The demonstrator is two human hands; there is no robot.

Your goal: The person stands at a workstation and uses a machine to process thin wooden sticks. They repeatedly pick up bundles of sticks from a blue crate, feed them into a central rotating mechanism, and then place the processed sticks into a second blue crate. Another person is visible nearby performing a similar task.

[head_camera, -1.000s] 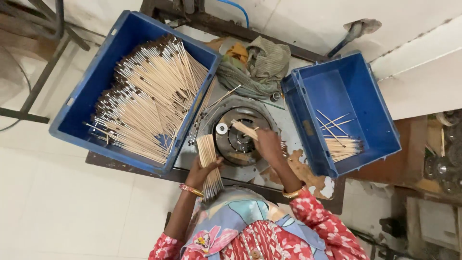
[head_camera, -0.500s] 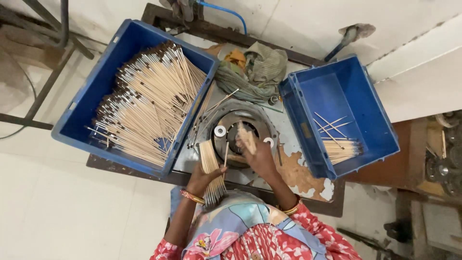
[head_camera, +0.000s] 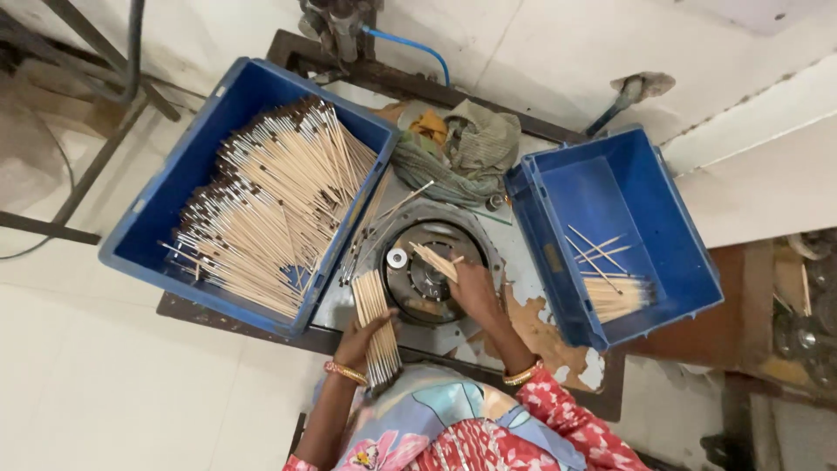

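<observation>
A person seated at a worn metal worktable (head_camera: 571, 358) handles thin wooden sticks over a round metal machine plate (head_camera: 432, 272) set into the tabletop. The left hand (head_camera: 364, 338) is curled around a bundle of sticks (head_camera: 375, 327), fingers wrapped over its lower half and closed firmly on it, so that the sticks run up past the fingertips toward the plate's near-left edge and down past the wrist, where a gold bangle (head_camera: 346, 373) sits. The right hand (head_camera: 475, 290) rests over the right half of the plate, its fingers pinched together on a few sticks (head_camera: 434, 260) that fan out up and to the left of the fingertips, lying across the plate's dark centre; how many it grips cannot be told. A small white disc (head_camera: 397, 258) sits on the plate just left of those sticks. Beyond the left hand's fingers, up and to the left, a large blue crate (head_camera: 166, 205) is heaped with long sticks (head_camera: 270, 205), pale along their length and dark at the far ends. To the right of the right hand, well apart from its fingers, a second blue crate (head_camera: 676, 227) holds a small stack of sticks (head_camera: 615, 296) and a few loose ones. A crumpled greenish cloth (head_camera: 458, 153) lies above the plate.
</observation>
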